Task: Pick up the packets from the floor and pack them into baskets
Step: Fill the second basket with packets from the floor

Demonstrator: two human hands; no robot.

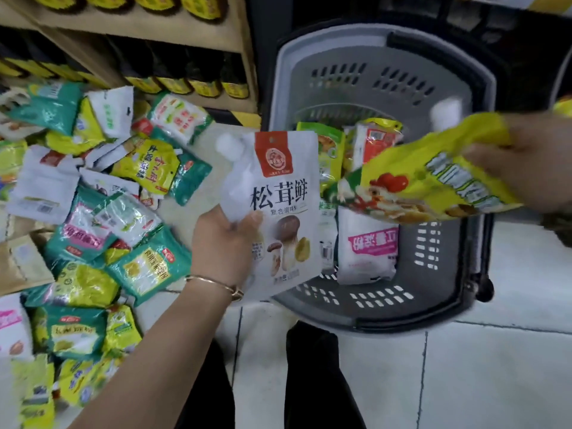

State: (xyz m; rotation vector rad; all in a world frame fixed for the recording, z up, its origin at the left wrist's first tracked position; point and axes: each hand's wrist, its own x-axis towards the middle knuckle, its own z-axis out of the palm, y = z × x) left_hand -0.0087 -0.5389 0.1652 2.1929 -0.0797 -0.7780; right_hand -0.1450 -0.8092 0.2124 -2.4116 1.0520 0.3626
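My left hand grips a white spouted pouch printed with mushrooms, held upright at the near left rim of a grey plastic basket. My right hand holds a yellow packet with a chicken picture, tilted over the basket's right side. Inside the basket lie several packets, among them a white one with a pink label and a red and white one. A heap of green, yellow and white packets covers the floor at the left.
A wooden shelf with dark bottles and yellow labels stands behind the heap. A brown paper bag lies at the far left. White floor tiles spread in front and to the right of the basket. My dark trouser legs are below.
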